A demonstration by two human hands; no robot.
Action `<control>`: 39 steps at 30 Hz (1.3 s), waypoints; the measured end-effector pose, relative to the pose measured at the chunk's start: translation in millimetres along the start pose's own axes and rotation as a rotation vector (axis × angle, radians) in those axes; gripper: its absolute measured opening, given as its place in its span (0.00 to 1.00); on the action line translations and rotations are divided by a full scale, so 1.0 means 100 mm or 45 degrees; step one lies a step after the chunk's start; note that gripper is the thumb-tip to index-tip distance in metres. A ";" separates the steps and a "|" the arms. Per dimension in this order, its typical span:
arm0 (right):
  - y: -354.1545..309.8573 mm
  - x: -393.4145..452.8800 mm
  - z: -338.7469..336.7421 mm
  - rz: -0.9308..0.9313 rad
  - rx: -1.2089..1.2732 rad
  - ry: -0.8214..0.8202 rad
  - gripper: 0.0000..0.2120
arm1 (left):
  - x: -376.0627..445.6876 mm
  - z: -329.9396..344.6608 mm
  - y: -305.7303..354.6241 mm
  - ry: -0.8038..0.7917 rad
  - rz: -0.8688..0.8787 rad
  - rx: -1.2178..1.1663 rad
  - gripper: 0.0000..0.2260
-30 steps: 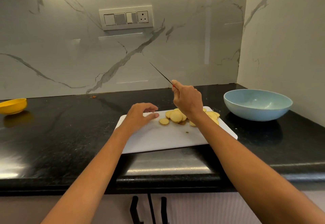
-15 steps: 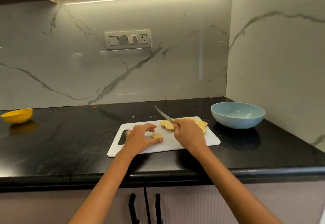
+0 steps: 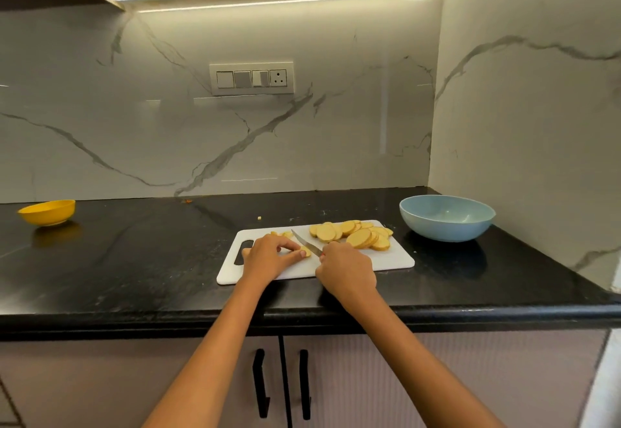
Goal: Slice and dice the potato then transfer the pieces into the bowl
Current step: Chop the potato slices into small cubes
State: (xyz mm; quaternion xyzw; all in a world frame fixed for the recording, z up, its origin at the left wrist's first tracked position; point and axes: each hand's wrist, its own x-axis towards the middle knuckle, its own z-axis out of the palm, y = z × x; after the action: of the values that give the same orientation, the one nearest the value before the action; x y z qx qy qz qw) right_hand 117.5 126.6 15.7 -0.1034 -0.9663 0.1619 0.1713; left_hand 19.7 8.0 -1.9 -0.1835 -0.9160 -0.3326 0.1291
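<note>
Since half a second ago the knife (image 3: 306, 243) has come down from above the slices and now lies low across the small potato piece (image 3: 305, 251) at the near middle of the white cutting board (image 3: 396, 259). At the counter (image 3: 134, 259) edge, the right hand (image 3: 346, 268) is curled tight round the knife handle, blade pointing away and left. Just left of it, the left hand (image 3: 268, 256) pinches that piece with bent fingertips, touching the blade's side. Farther back on the board lies the heap of potato slices (image 3: 353, 234). Beyond, to the right, stands the blue bowl (image 3: 447, 217), apart from the board.
</note>
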 end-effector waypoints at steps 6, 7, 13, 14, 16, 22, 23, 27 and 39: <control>-0.03 -0.02 -0.02 -0.013 -0.031 -0.026 0.11 | 0.01 -0.01 0.02 -0.023 -0.032 0.034 0.10; -0.03 -0.02 -0.02 -0.021 -0.044 -0.030 0.11 | 0.02 -0.01 0.02 -0.031 -0.034 0.033 0.10; -0.15 0.01 -0.06 -0.080 -0.120 -0.061 0.11 | 0.03 0.00 -0.02 -0.022 -0.023 0.040 0.08; -0.15 0.00 -0.07 -0.088 -0.129 -0.068 0.11 | 0.03 0.01 -0.02 -0.020 -0.024 0.049 0.08; -0.10 -0.07 -0.08 -0.118 -0.157 -0.076 0.11 | 0.03 0.03 -0.02 -0.020 -0.029 0.071 0.08; -0.03 -0.24 -0.08 -0.221 -0.330 -0.027 0.12 | 0.03 0.02 -0.01 -0.031 -0.052 0.059 0.07; -0.04 -0.22 -0.07 -0.235 -0.352 -0.024 0.11 | 0.02 0.02 0.00 -0.030 -0.049 0.058 0.07; -0.06 -0.18 -0.05 -0.220 -0.321 -0.020 0.11 | 0.00 0.02 -0.01 -0.025 -0.042 0.033 0.07; -0.05 -0.16 -0.04 -0.064 -0.081 -0.068 0.11 | 0.02 0.04 -0.06 0.035 -0.042 -0.132 0.02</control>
State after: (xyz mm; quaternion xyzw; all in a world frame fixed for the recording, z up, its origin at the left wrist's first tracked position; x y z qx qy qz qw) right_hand 132.4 118.7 16.3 -0.0801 -0.9775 0.1294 0.1460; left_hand 15.0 6.6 -7.1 -0.1702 -0.8985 -0.3843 0.1265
